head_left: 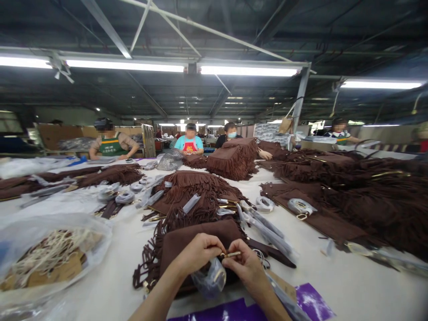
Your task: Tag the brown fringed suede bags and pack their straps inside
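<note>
Over a dark brown fringed bag (197,234), my left hand (203,252) and my right hand (244,258) come close together. Both pinch a small gold metal fitting (233,254), with the fingertips of each closed at its ends; its exact kind is hard to make out. Just below the fingers, a clear plastic wrapping (212,278) bulges around something pale. The bag lies flat, its fringe (147,263) spreading to the left. Beside my right hand a dark brown strap (274,252) runs out from the bag.
More fringed bags (200,189) lie ahead, with a large pile (368,196) at the right. A plastic bag of cords and tags (53,254) sits left. Wrapped strap rolls (301,206) and purple sheets (310,301) lie about. Several people work across the table.
</note>
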Available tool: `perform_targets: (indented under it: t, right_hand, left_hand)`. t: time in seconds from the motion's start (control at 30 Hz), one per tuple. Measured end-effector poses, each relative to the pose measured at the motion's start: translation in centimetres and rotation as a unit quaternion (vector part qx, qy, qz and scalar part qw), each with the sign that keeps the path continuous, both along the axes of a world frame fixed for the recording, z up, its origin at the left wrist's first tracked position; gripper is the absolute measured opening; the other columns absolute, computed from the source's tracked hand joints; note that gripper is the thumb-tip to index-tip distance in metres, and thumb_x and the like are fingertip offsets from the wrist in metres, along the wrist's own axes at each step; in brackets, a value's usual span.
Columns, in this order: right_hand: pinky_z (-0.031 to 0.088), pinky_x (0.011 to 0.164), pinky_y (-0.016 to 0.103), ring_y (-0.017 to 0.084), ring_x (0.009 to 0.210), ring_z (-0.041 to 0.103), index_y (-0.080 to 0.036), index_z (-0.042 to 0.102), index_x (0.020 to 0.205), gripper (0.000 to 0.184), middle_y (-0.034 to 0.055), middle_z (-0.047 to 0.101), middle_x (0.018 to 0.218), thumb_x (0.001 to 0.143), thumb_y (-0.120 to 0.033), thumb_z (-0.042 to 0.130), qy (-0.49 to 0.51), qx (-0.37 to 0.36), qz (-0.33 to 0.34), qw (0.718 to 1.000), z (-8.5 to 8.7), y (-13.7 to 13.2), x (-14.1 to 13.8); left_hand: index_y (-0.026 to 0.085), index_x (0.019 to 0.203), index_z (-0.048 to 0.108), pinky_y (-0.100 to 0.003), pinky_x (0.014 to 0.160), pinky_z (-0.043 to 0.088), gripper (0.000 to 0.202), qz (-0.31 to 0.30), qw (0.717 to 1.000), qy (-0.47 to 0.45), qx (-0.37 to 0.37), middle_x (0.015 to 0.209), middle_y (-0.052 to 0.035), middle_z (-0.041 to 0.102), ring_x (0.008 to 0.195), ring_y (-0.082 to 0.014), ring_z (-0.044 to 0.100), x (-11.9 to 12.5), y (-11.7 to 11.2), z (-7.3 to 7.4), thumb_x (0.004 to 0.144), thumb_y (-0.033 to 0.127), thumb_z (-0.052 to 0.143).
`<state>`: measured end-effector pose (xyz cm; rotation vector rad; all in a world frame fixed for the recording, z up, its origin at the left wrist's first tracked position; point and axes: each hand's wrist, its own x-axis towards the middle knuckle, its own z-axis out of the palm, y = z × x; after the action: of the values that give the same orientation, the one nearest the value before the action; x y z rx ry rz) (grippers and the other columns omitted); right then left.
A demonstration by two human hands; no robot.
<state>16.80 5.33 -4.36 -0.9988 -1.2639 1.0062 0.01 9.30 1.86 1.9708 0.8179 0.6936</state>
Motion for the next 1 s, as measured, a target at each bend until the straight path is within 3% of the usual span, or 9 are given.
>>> perform_targets:
  t: [0.27, 0.47, 0.73, 0.83, 0.9, 1.0]
  right_hand:
    - [0.03, 0.052, 0.023, 0.012, 0.054, 0.04, -0.022, 0.049, 0.067, 0.019, -0.0085, 0.047, 0.057, 0.065, -0.022, 0.068, -0.048, 0.012, -0.011, 0.999, 0.0, -0.4, -0.1]
    - [0.03, 0.052, 0.023, 0.012, 0.053, 0.041, -0.022, 0.049, 0.067, 0.018, -0.0088, 0.046, 0.056, 0.065, -0.022, 0.068, -0.084, 0.01, -0.018, 0.996, 0.1, -0.5, -0.2]
    - [0.028, 0.05, 0.022, 0.01, 0.051, 0.04, -0.021, 0.055, 0.071, 0.013, -0.0086, 0.048, 0.057, 0.069, -0.021, 0.069, -0.106, 0.019, -0.006, 0.994, 0.3, -0.5, 0.1]
    - [0.031, 0.047, 0.02, 0.008, 0.05, 0.043, -0.021, 0.061, 0.085, 0.02, -0.0062, 0.057, 0.066, 0.074, -0.032, 0.073, -0.028, 0.02, -0.001, 0.999, 0.7, -0.5, 0.5]
    - [0.03, 0.042, 0.018, 0.007, 0.045, 0.042, -0.02, 0.06, 0.086, 0.031, -0.0069, 0.056, 0.06, 0.072, -0.043, 0.077, 0.059, 0.008, -0.011, 0.998, 0.9, -0.4, 0.8]
    - [0.034, 0.037, 0.017, 0.008, 0.039, 0.044, -0.019, 0.06, 0.083, 0.043, -0.0068, 0.055, 0.049, 0.067, -0.053, 0.081, 0.115, -0.024, -0.013, 0.993, 0.9, -0.3, 1.2]
  left_hand:
    - [0.012, 0.08, 0.077, -0.022, 0.066, 0.041, 0.026, -0.032, 0.998, -0.037, -0.031, 0.072, -0.0031, 0.07, 0.065, -0.0143, 0.056, -0.3, 0.3, 0.0, 0.069, 0.015, 0.053]
    - [0.013, 0.074, 0.072, -0.02, 0.06, 0.038, 0.019, -0.03, 0.999, -0.017, -0.023, 0.067, -0.0001, 0.065, 0.062, -0.0126, 0.052, -0.3, 0.6, -0.4, 0.068, 0.014, 0.054]
    - [0.018, 0.073, 0.059, -0.021, 0.065, 0.037, 0.015, -0.01, 0.99, 0.067, 0.121, 0.071, 0.0024, 0.058, 0.068, -0.0125, 0.05, -0.2, -0.1, 0.0, 0.077, 0.011, 0.046]
    - [0.019, 0.072, 0.054, -0.024, 0.071, 0.038, 0.015, 0.035, 0.981, 0.057, 0.182, 0.077, -0.0003, 0.057, 0.074, -0.0147, 0.05, -0.6, -0.3, 0.7, 0.08, 0.012, 0.043]
    - [0.018, 0.071, 0.052, -0.025, 0.073, 0.039, 0.014, 0.06, 0.979, 0.022, 0.193, 0.078, -0.0013, 0.056, 0.077, -0.0157, 0.049, -1.0, -0.2, 1.2, 0.081, 0.014, 0.044]
    - [0.018, 0.072, 0.055, -0.024, 0.064, 0.038, 0.011, 0.087, 0.99, -0.044, 0.107, 0.068, 0.0007, 0.053, 0.067, -0.0138, 0.049, -1.3, -0.1, 1.3, 0.079, 0.018, 0.046]
